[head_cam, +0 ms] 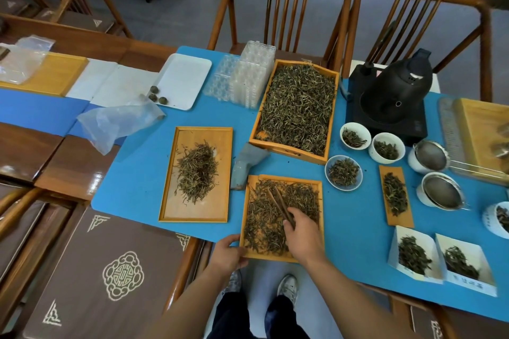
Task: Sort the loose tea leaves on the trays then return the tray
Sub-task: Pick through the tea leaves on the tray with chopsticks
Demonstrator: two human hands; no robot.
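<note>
Left hand (228, 254) gripping near tray (279, 258) corner, lower centre; right hand (301, 237) grasping wooden tongs (278, 202) over tea leaves (261, 226).

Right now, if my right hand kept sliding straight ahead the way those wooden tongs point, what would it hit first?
Probably the tray's far rim: the right hand points its wooden tongs up-left across the tea leaves, then the grey cloth beyond.

Nothing here reads clearly. The white paper boxes (465, 285) at the near right carry a line of dark print on their front edge, too blurred to make out.
</note>
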